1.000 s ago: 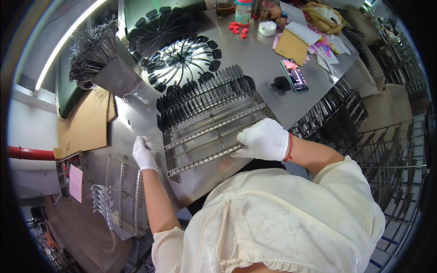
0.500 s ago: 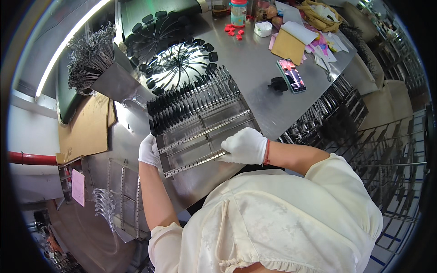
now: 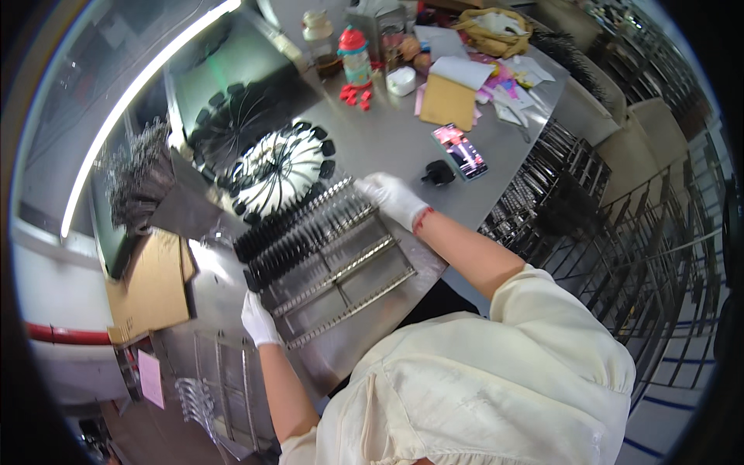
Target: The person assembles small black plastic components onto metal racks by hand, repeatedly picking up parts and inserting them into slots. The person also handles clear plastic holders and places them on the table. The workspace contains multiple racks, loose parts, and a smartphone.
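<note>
A metal rack (image 3: pixel 353 308) with slotted bars lies tilted on the steel table in front of me. Its far half carries rows of slim dark pieces (image 3: pixel 310 246) with black ends, blurred by motion; the near half has bare bars. My left hand (image 3: pixel 260 319), in a white glove, is closed on the rack's left edge. At the far right corner my right hand (image 3: pixel 391 199), also gloved, grips the rack's end, its fingertips partly hidden. Just beyond the rack, dark rods with black paddle-shaped ends fan out in a ring (image 3: pixel 277 164) over a bright disc.
A metal bin of thin wires (image 3: pixel 143 182) stands at the left, above cardboard (image 3: pixel 151 291). To the right lie a phone (image 3: pixel 460 152) and a small black object (image 3: pixel 439 173). Farther back are a red-topped bottle (image 3: pixel 355 58), red bits, a white tub (image 3: pixel 401 80) and papers.
My right hand has gone from the rack's near bar to its far right corner. The left hand stays at the left edge. The whole view has shifted and turned somewhat.
</note>
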Demonstrator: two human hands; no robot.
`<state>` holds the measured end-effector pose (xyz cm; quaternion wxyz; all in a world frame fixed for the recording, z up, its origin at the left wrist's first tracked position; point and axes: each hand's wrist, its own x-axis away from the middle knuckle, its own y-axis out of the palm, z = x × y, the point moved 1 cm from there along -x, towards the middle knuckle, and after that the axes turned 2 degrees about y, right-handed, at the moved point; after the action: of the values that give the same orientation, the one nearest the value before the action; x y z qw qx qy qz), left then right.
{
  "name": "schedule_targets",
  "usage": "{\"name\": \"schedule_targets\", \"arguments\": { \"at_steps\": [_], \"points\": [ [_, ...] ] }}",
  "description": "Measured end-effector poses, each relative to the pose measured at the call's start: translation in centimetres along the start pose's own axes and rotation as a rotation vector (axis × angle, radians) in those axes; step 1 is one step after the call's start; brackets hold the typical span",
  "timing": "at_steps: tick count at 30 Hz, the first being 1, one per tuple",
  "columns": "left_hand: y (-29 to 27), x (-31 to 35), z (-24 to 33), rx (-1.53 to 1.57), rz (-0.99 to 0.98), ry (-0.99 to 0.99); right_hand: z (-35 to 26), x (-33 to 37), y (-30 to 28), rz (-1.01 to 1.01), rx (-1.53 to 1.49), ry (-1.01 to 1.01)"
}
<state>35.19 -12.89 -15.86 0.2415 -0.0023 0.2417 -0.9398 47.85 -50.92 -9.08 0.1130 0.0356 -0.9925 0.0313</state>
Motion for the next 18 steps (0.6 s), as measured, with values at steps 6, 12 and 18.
{"name": "schedule_targets", "arguments": {
  "at_steps": [6,12,18],
  "points": [
    [0.6,0.9,-1.3,-0.173,-0.048,0.002,3.2,-1.4,-1.2,-0.234,0.292,-0.14],
    [0.0,1.0,1.0,-0.101,-0.14,-0.155,-0.5,-2.0,-0.7,0.147,0.211,-0.226],
    [1.4,0.2,13.5,-0.442,-0.058,0.454,-6.7,-15.8,5.3,-0.036,0.433,-0.388]
  ]
}}
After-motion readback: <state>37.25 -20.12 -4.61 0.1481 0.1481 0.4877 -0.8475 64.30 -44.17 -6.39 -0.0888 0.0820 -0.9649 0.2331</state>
